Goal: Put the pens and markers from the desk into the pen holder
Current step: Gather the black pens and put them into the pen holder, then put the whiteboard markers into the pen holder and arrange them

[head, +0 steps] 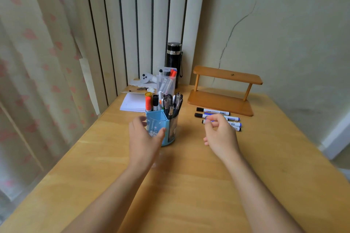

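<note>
Left hand spread open, cupping the blue pen holder mid-desk, right hand pinching one of four markers lying in a row just right of the holder.

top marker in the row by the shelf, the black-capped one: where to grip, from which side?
Grip the top marker mid-barrel, coming from above with the right hand, fingers across its width. It lies flat, running left to right, cap to the left. The shelf sits just behind it and another marker just in front, so a side approach looks cramped; pinching from above probably clears both.
</note>
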